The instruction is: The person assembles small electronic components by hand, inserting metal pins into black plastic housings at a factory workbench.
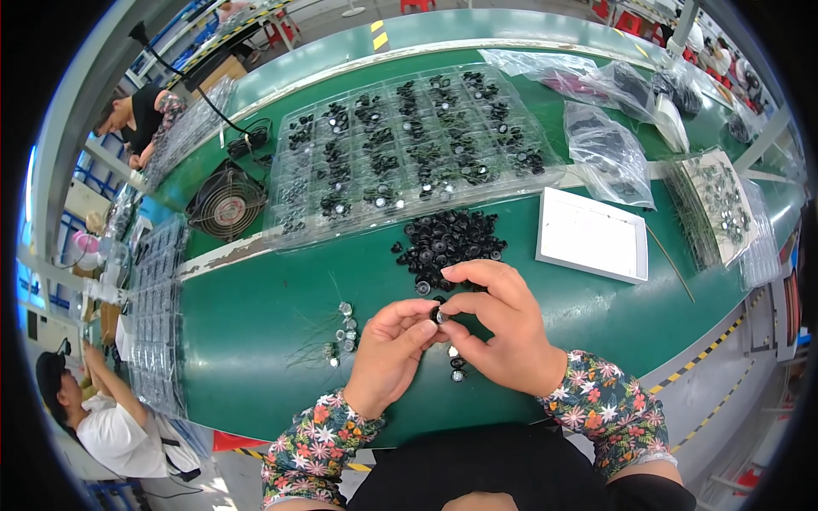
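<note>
Between the fingertips of both hands is a small round black part with a silvery face (439, 316), held above the green table. My left hand (394, 345) pinches it from the left with thumb and forefinger. From the right, my right hand (503, 328) grips it with thumb and fingers curled. Just beyond the fingers lies a heap of small black ring-shaped parts (447, 243). To the left of my left hand sit several silvery round parts with thin wires (346, 328). Under my right hand, a few black-and-silver parts (457, 368) lie in a short row.
A clear compartment tray (409, 153) full of black parts spans the table's far side. Left of it stands a black fan (226, 204). An open white box (592, 234), plastic bags (607, 153) and a board with wired parts (720, 204) are at right. Two people work at left.
</note>
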The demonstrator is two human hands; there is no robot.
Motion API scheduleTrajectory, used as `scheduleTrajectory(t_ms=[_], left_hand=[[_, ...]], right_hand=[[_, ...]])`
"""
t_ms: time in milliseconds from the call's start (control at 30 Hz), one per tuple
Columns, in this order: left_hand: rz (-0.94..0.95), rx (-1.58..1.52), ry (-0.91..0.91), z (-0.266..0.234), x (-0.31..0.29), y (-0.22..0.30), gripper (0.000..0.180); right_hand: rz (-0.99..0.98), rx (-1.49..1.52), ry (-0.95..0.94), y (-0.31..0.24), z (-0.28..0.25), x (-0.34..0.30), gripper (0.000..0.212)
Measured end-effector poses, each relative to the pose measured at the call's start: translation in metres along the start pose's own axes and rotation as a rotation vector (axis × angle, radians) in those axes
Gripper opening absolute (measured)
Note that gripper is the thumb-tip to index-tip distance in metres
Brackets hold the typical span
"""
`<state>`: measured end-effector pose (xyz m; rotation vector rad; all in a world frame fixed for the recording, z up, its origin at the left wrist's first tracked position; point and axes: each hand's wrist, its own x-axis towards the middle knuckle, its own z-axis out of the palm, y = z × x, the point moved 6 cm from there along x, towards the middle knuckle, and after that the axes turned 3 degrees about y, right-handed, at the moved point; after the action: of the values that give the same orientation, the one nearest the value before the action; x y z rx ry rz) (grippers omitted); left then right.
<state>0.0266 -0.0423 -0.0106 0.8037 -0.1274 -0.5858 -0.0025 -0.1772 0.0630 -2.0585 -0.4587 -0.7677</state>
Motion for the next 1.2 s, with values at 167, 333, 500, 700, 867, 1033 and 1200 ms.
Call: scheduleTrajectory(t_ms=[167, 333, 500, 700, 867, 1033, 1200], left_hand=[[0.056, 0.074, -0.013, -0.002, -0.002, 0.003, 0.024], [0.085, 0.103, 0.004, -0.003, -0.002, 0.004, 0.024], [0.099, 0.119, 0.023, -0.004, -0.002, 0.005, 0.024], [0.102, 0.127, 0.02, -0.002, -0.003, 0.007, 0.022], [0.054, 0.076, 0.046, -0.003, -0.003, 0.005, 0.021], [0.002, 0.041, 0.037, -0.003, -0.002, 0.001, 0.021], [-0.02, 0.031, 0.033, -0.002, -0.002, 0.001, 0.022]], right_hand=[[-0.042, -0.03, 0.006, -0.004, -0.001, 0.001, 0.023], [-0.106, -0.063, 0.015, -0.007, -0.002, 0.001, 0.023], [-0.192, -0.165, -0.005, -0.013, -0.001, -0.001, 0.022], [-0.189, -0.172, -0.001, -0.016, 0.0, 0.0, 0.022], [0.079, 0.069, -0.015, -0.001, 0.002, -0.001, 0.024], [0.28, 0.272, -0.031, 0.011, 0.005, -0.003, 0.024], [0.315, 0.31, -0.026, 0.013, 0.006, -0.003, 0.023]])
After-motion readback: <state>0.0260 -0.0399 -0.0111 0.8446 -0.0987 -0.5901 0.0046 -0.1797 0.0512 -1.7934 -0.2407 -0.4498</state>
